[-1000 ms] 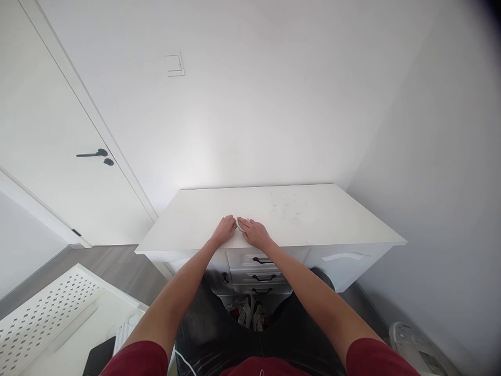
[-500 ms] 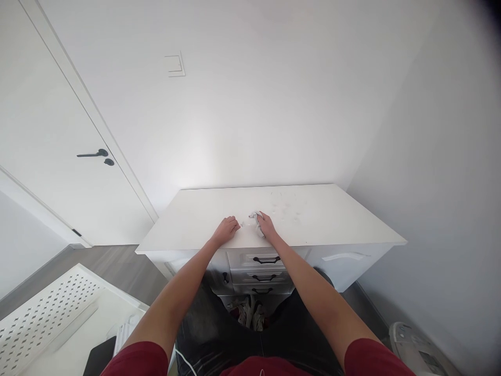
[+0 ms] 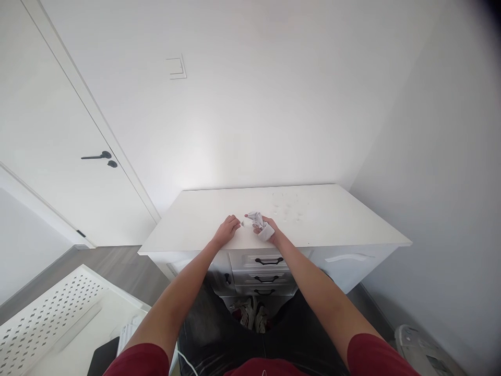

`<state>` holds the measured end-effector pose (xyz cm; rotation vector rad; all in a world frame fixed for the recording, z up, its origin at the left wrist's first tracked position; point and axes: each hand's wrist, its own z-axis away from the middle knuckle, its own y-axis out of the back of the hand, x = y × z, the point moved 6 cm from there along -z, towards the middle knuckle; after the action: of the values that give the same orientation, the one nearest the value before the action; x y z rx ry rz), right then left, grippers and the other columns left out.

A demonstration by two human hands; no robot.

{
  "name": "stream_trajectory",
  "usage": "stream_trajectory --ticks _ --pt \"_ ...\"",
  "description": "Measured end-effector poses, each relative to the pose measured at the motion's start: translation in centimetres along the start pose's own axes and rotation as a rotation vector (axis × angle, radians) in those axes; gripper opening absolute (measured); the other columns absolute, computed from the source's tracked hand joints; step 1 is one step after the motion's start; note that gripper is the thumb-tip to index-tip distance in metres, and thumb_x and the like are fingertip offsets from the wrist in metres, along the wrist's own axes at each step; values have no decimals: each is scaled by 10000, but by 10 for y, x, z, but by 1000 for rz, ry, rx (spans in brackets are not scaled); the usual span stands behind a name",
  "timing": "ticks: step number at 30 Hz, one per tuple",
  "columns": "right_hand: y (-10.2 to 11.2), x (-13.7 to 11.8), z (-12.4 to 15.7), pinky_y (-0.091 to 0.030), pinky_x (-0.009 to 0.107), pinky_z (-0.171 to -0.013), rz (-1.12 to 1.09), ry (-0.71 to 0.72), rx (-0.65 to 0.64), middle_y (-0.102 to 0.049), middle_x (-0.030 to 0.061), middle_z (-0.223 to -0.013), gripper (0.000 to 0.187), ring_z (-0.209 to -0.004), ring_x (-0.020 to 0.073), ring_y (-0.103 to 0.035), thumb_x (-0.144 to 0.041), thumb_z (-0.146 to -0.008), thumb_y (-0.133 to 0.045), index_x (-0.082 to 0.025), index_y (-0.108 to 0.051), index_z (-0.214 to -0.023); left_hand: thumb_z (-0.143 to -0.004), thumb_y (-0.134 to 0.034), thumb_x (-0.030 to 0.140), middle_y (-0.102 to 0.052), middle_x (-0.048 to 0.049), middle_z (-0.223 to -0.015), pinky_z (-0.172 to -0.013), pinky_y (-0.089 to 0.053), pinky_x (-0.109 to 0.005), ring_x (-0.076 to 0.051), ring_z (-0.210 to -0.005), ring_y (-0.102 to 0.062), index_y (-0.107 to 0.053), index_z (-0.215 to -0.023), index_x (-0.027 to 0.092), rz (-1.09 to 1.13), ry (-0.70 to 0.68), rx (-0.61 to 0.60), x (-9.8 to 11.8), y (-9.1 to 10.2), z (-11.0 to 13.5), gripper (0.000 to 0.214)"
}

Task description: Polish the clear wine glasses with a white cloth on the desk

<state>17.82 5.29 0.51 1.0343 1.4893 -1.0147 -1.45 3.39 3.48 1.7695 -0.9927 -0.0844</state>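
My right hand (image 3: 270, 232) is closed round a small crumpled white-and-grey cloth or tissue (image 3: 261, 224), held just above the white desk top (image 3: 332, 219). A few centimetres to its left, my left hand (image 3: 227, 230) rests on the desk with its fingers curled and pinched together; whether they hold anything I cannot make out. Faint smudges or droplets (image 3: 285, 209) mark the surface beyond and to the right of my right hand.
Below the hands the desk has drawers with black handles (image 3: 268, 260). My legs and shoes (image 3: 250, 316) show underneath. A white door with a black lever handle (image 3: 96, 155) stands left, a light switch (image 3: 177, 68) on the wall, a perforated white panel (image 3: 43, 318) bottom left, a grey appliance (image 3: 426, 355) bottom right.
The two hands were together over the cloth; my right hand has pulled away to the right and bunched the cloth up off the surface. My left hand has stayed put.
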Motion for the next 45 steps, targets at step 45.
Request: stream_trajectory --ticks 45 --pt "-44 -11 1 -280 396 -890 1497 578 171 -631 124 -1051 200 -1015 256 -483 -125 -943 -425 -165 -607 -1016 -890 -567 514 -570 -9 -988 -654 -450 -277 -106 -627 -520 -371 -1322 241 93 221 6 -12 -5 2 547"
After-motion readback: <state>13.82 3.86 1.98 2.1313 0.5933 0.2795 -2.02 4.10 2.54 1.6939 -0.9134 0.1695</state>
